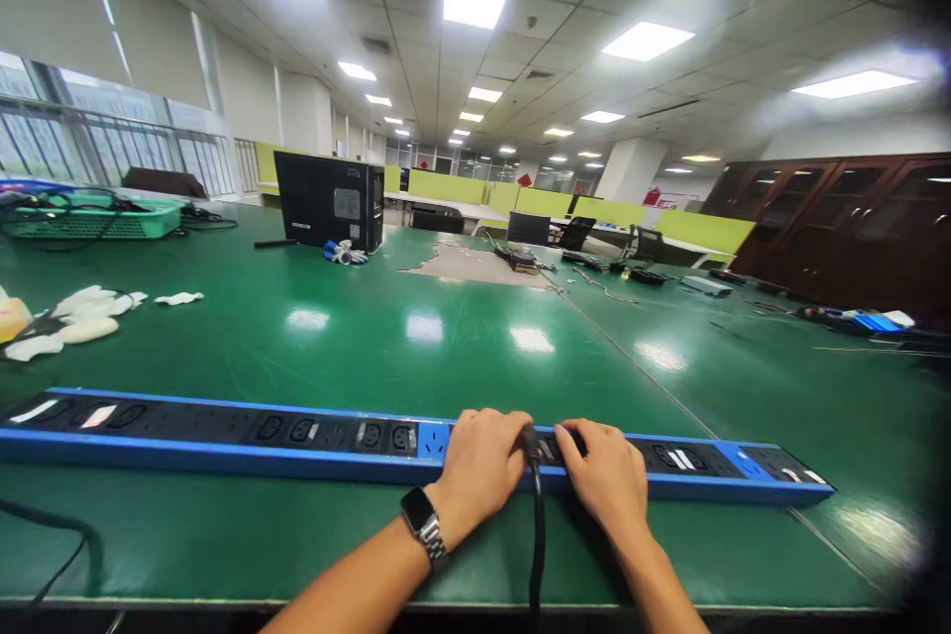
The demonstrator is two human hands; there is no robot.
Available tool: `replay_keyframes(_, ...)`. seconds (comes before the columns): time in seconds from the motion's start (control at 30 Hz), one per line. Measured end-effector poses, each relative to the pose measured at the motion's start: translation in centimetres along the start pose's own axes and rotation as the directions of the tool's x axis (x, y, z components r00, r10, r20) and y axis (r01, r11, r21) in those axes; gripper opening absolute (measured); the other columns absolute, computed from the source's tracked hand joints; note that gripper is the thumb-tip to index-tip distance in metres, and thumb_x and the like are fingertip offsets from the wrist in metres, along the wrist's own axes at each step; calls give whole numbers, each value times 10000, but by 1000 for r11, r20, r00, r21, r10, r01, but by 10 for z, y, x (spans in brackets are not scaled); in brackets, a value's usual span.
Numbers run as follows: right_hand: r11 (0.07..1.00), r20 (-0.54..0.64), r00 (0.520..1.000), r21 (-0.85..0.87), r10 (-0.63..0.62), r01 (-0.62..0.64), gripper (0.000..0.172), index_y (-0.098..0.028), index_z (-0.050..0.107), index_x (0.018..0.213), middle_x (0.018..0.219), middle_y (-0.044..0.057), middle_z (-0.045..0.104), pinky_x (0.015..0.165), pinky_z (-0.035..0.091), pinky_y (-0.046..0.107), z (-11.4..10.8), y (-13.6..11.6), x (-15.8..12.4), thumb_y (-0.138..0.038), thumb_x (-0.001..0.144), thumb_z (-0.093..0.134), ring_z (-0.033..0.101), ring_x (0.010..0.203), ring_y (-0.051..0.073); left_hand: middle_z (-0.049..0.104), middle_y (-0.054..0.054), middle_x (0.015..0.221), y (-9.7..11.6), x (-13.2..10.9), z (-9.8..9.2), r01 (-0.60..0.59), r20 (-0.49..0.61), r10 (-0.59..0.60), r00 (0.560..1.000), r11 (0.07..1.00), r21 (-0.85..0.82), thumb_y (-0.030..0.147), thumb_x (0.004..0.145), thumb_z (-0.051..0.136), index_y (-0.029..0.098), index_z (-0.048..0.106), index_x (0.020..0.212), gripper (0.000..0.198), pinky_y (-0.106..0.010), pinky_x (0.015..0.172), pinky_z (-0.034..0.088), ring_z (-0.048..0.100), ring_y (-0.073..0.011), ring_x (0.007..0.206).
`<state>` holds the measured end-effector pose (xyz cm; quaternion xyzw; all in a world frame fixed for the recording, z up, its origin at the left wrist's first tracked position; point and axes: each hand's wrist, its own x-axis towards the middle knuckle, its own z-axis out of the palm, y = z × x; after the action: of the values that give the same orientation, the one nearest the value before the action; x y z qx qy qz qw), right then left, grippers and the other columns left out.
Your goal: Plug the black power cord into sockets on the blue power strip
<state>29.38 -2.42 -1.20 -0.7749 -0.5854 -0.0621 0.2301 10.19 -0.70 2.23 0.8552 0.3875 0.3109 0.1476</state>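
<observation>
A long blue and black power strip lies across the near part of the green table, with rows of sockets facing up. A black plug stands at one of its sockets, and its thick cord hangs toward the table's front edge. My left hand, with a watch on the wrist, is closed over the strip, its thumb and forefinger against the plug. Just right of the plug, my right hand grips the strip, thumb on the socket face. The fingertips of both hands are partly hidden behind the strip.
A black computer case stands further back, with blue and white gloves before it. At left are a green basket with cables and some white gloves. A loose black cable lies near left. Electronic parts line the far right.
</observation>
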Motion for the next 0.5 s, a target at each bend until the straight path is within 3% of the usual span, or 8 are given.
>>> replay_keyframes(0.13,1000,-2,1000,-1,10,-10,346,-234,701,955,1027,60,705,938,343,428,1,0,0,-443,884,434,559,1053,270,726,-25,979,5,6,9,-4,52,0,999,998,61,219,879,574,248,625,1103,231,-357,819,472,654,-238,926)
replay_keyframes(0.4,1000,-9,1000,10,6,-5,345,-230,704,973,1038,64,705,944,345,431,3,2,-1,-436,884,442,562,1058,269,726,-50,956,4,8,8,43,95,-58,994,987,157,298,933,518,219,582,1105,199,-363,781,477,672,-248,890)
replay_keyframes(0.5,1000,-19,1000,14,0,0,348,-227,704,963,1035,68,706,941,349,436,4,2,0,-440,884,440,563,1056,272,719,-52,981,8,7,8,9,106,-27,994,986,166,248,901,559,214,595,1058,164,-366,820,467,658,-250,953)
